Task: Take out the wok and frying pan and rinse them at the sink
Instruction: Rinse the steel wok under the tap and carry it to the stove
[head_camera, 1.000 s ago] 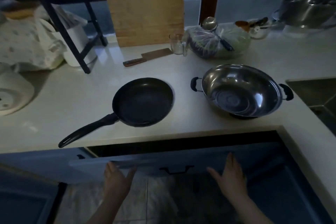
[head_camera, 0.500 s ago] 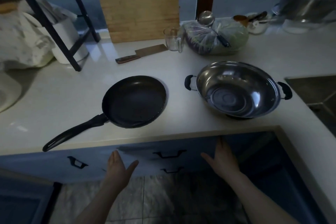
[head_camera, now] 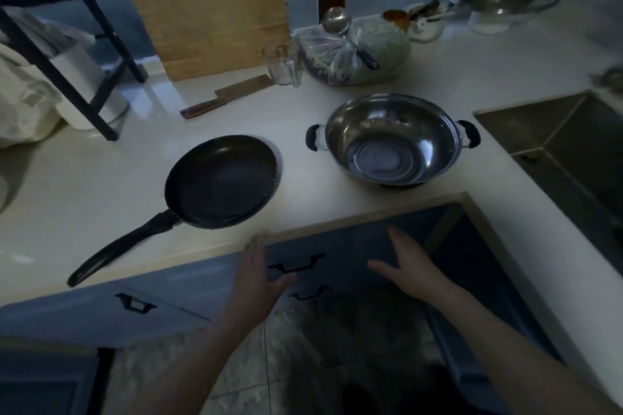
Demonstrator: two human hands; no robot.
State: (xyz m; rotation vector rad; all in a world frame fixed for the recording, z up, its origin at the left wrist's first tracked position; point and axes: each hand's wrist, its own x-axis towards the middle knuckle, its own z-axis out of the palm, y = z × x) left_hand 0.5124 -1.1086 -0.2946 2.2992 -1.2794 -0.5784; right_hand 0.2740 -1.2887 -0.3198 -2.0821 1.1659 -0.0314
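Fingers (head_camera: 401, 242) of both hands lie flat, held together, empty against the blue drawer front (head_camera: 340, 246); pressing evenly at both sides should seat it squarely.

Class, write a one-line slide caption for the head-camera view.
Frying pan and steel wok on the counter; both open hands at the drawer front.

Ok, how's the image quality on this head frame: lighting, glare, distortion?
Head view: dim, underexposed, bluish; soft glare inside the wok; frying pan nearly featureless black; wide-angle bend on the counter edge; both the left hand and the right hand slightly soft.
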